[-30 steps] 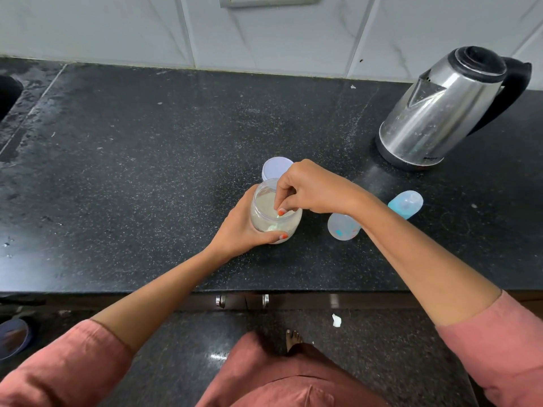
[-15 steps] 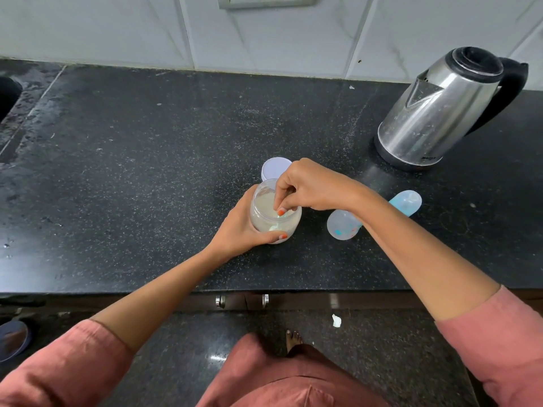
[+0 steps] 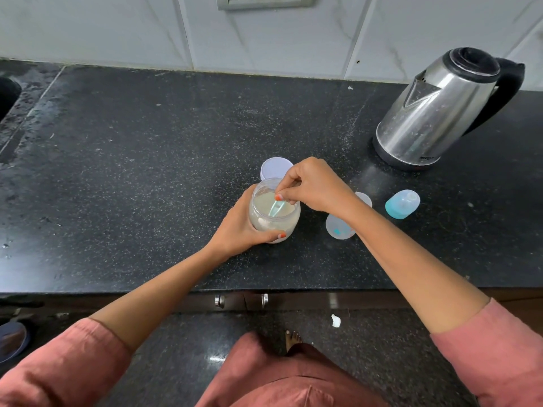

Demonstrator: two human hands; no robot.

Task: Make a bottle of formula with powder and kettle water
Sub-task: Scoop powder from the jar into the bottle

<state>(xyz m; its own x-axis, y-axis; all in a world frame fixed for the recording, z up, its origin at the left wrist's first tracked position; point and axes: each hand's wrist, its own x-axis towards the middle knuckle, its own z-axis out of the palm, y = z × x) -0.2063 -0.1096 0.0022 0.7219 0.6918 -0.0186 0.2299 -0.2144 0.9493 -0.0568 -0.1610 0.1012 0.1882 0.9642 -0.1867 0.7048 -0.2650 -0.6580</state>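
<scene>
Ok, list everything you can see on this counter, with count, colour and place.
clear plastic jar of pale powder: one, clear, counter centre
round white lid: one, white, behind the jar
small teal scoop: one, teal, in the jar's mouth
translucent baby bottle: one, clear, right of jar, partly behind forearm
blue bottle cap: one, blue, right of the bottle
steel kettle with black handle: one, silver, back right
black speckled stone counter: one, black, under everything
left hand: one, grips the jar
right hand: one, fingers pinch the scoop
</scene>
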